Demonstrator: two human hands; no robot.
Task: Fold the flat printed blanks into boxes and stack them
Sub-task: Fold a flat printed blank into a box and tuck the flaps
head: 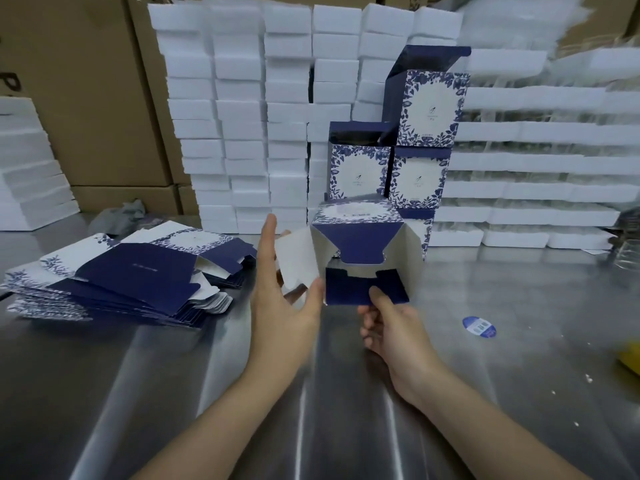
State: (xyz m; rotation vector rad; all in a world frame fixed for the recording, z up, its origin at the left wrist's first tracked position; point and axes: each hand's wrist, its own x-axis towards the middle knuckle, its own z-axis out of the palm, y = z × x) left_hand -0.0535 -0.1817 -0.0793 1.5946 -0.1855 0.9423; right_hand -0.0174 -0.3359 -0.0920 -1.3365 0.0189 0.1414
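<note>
A half-folded blue-and-white floral box (363, 237) is held up above the steel table (173, 375), its bottom facing me with navy flaps partly folded in. My right hand (391, 323) pinches the lower navy flap, thumb on top. With straight fingers, my left hand (277, 289) presses the white side flap at the box's left. A pile of flat printed blanks (121, 271) lies on the table to the left. Three folded boxes (415, 143) stand stacked behind, their lids open.
Walls of white foam blocks (242, 116) fill the back; brown cartons (86, 98) stand at the far left. A round blue sticker (479, 326) lies on the table to the right, a yellow object (628, 355) at the right edge, a grey cloth (121, 213) behind the blanks.
</note>
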